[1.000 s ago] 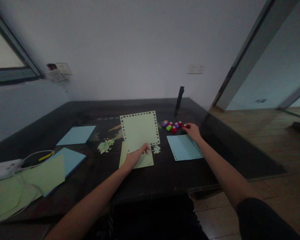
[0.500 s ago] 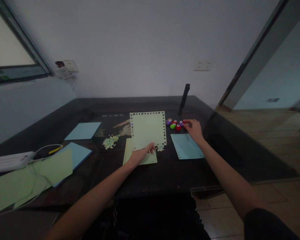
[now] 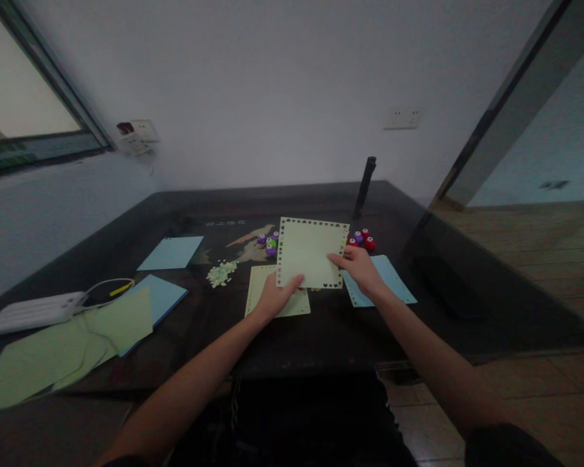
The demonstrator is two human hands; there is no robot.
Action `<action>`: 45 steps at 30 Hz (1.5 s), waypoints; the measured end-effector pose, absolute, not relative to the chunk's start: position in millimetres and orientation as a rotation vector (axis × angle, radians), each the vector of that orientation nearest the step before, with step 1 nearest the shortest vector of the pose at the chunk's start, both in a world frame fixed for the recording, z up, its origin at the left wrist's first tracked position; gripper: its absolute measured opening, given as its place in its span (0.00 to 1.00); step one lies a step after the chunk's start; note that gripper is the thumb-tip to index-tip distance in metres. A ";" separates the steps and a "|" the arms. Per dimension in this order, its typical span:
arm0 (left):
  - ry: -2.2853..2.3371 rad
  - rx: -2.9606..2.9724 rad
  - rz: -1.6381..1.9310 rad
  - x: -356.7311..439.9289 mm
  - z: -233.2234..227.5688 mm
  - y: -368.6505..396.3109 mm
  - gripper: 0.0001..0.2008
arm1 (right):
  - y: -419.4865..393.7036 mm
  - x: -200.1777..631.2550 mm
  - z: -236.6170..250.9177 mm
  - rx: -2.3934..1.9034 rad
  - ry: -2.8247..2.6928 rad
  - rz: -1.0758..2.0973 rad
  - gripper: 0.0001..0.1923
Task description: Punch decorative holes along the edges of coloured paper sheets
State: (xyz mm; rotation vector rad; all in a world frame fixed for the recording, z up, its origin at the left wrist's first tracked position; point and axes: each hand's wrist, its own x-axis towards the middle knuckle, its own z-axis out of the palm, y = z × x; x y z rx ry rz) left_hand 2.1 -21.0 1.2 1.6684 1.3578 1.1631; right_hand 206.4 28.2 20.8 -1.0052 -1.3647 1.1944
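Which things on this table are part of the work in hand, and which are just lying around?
In hand: punched green sheet, held by left hand and right hand; small punches; second green sheet; paper confetti.

Lying about: blue sheets; green sheets; white power strip; black upright post.

Two hands: left hand (image 3: 272,299) and right hand (image 3: 359,268), both pinching one pale green punched-border sheet (image 3: 311,251). One more green punched sheet (image 3: 277,305) flat beneath. One blue punched sheet (image 3: 389,279) on the right. Two plain blue sheets on the left: one flat (image 3: 171,252), one (image 3: 161,296) partly under loose green paper (image 3: 53,350), sheet count there unclear. About six small craft punches: roughly three purple and green (image 3: 268,243), three red and purple (image 3: 363,239). One pile of paper confetti (image 3: 220,273). One white power strip (image 3: 34,310). One dark upright rod (image 3: 365,187). One black table (image 3: 331,331).
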 end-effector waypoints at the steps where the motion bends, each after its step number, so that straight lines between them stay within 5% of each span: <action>1: 1.358 1.650 1.232 -0.6 2.8 -19.1 0.17 | 28.6 210.0 21.1 -1.015 -1.365 1.186 0.20; 19: 1.277 1.800 1.211 20.1 29.1 -20.1 0.10 | 16.0 267.4 29.0 -1.143 -1.361 0.852 0.14; 25: 1.178 1.894 1.171 68.8 35.8 -2.2 0.31 | 17.2 314.8 24.8 -1.252 -1.254 0.735 0.17; 31: 1.283 2.068 0.836 111.6 12.9 8.6 0.16 | 26.1 359.6 -2.5 -1.558 -1.454 0.562 0.20; 45: 1.473 2.260 0.433 118.1 -2.5 0.2 0.17 | 26.0 359.1 -21.7 -1.840 -1.676 0.462 0.15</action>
